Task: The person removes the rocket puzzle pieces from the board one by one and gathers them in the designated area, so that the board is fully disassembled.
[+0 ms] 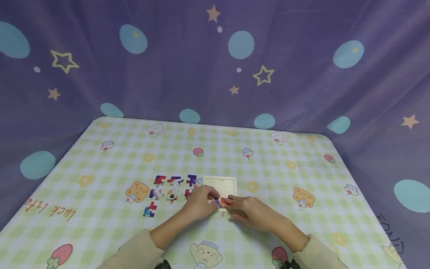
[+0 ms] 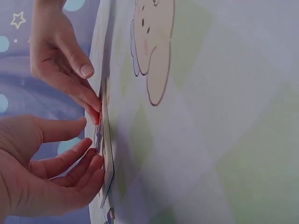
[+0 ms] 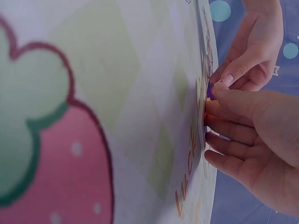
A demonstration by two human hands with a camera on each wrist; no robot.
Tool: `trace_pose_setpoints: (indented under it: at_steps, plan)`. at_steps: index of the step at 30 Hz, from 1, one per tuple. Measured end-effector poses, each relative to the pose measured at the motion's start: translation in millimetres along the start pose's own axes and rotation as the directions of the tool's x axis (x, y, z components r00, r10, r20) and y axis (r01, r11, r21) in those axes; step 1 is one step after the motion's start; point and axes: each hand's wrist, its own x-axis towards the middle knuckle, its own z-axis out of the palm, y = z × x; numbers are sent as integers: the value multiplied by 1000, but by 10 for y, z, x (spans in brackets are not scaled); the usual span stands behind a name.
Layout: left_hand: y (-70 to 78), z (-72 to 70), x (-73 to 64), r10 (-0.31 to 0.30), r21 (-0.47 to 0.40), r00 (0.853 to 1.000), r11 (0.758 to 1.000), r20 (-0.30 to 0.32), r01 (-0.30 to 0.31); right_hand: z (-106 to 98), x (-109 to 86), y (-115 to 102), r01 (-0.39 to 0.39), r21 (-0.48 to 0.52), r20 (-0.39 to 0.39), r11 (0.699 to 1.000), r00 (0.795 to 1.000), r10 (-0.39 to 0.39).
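Note:
A shallow wooden puzzle tray (image 1: 220, 178) lies in front of me, its upper part bare. Along its near side lie jigsaw pieces, a red-orange piece (image 1: 223, 202) and a purple one (image 1: 216, 203) showing between my hands. My left hand (image 1: 201, 203) is at the tray's left near corner, partly covering it. In the left wrist view its thumb and index finger are apart with nothing between them, the other fingertips at the tray's edge. From the right, my right hand (image 1: 252, 213) rests extended fingertips on the red-orange piece; its thumb stays off to the near side.
Left of the tray lie several loose jigsaw pieces in rough rows, among them a red and purple piece (image 1: 159, 179), a white-faced one (image 1: 172, 197) and a blue one (image 1: 149, 210) nearest me. A checked, cartoon-printed cloth (image 1: 268, 172) covers the table; a purple curtain (image 1: 188, 67) hangs behind.

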Motion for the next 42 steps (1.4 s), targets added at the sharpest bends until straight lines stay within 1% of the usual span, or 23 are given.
trace_pose_setpoints:
  at_steps: [3, 6, 12, 14, 16, 18, 23, 27, 28, 30, 34, 35, 38, 42]
  plan:
    - [2, -9, 2, -6, -50, 1000, 999, -4, 5, -3, -2, -4, 2, 2, -1, 1000, 1000, -2]
    - [-14, -4, 15, -18, -119, 1000, 993, -17, 16, -8, -4, -11, 1, 7, -3, 1000, 1000, -1]
    - [-60, 20, 43, -79, -231, 995, 971, -63, 63, -16, -1, -25, -7, 17, 1, 1000, 1000, 7]
    - [-72, 23, 53, -103, -259, 992, 962, -68, 82, -20, 2, -28, -7, 18, 2, 1000, 1000, 7]
    - [-81, 22, 62, -127, -288, 990, 952, -64, 104, -19, 4, -28, -6, 16, 5, 1000, 1000, 5]
    - [-89, 19, 73, -162, -318, 985, 938, -51, 138, -18, 5, -26, -5, 13, 6, 1000, 1000, 5]
    - [-104, 10, 83, -257, -381, 966, 894, -4, 236, -15, 5, -21, -9, 5, 11, 1000, 1000, 9]
    - [-99, 10, 71, -296, -396, 955, 877, 1, 272, -12, 5, -17, -12, -1, 11, 1000, 1000, 12]
    - [-93, 10, 71, -301, -410, 954, 869, 6, 277, -12, 5, -15, -12, -2, 10, 1000, 1000, 12]
    - [-79, 12, 73, -314, -462, 949, 838, 29, 291, -12, 5, -13, -12, -2, 7, 1000, 1000, 12]
    - [-62, 16, 85, -329, -561, 941, 765, 81, 316, -13, 2, -12, -7, -4, 2, 1000, 1000, 7]
    - [-60, 15, 87, -331, -571, 940, 757, 86, 319, -14, 1, -12, -6, -3, 1, 1000, 1000, 6]
    - [-67, 12, 82, -335, -557, 939, 766, 81, 321, -11, -2, -11, 2, 1, -8, 1000, 1000, -2]
    - [-87, 8, 62, -332, -516, 940, 795, 72, 320, -5, -6, -9, 9, 10, -13, 1000, 1000, -9]
